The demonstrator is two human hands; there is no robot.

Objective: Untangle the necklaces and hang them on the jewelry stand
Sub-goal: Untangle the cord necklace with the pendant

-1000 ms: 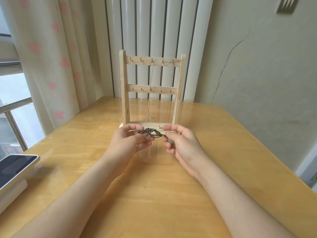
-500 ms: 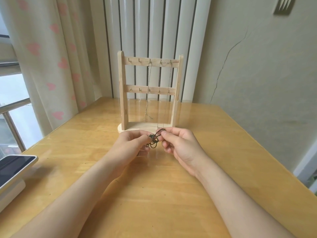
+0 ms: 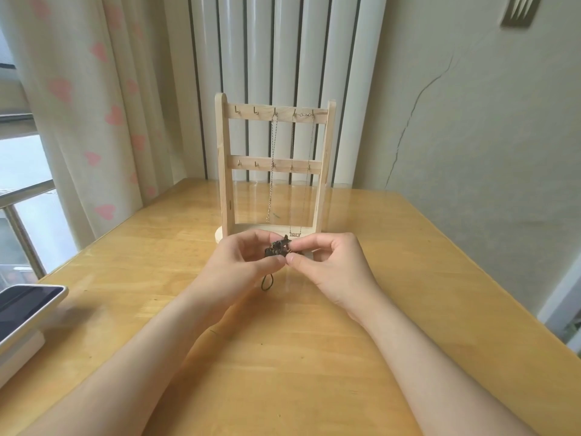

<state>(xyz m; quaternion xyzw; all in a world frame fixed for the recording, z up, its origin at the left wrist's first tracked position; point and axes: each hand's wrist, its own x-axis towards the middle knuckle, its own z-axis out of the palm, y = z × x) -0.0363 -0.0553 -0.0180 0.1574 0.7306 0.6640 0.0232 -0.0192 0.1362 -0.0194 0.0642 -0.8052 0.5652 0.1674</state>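
Gleaming under a glossy finish, the smooth yellow wooden desk (image 3: 283, 357) is seen nearest. Just above it, a dark, knotted necklace tangle (image 3: 276, 249) is pinched between the curled fingertips of the left hand (image 3: 242, 262) and the right hand (image 3: 333, 265), which are held close together. A thin black cord loop (image 3: 267, 283) hangs below. Behind, a pale wooden jewelry stand (image 3: 224, 171) is set upright, with thin metal chains (image 3: 272, 171) hung from its top-rail hooks.
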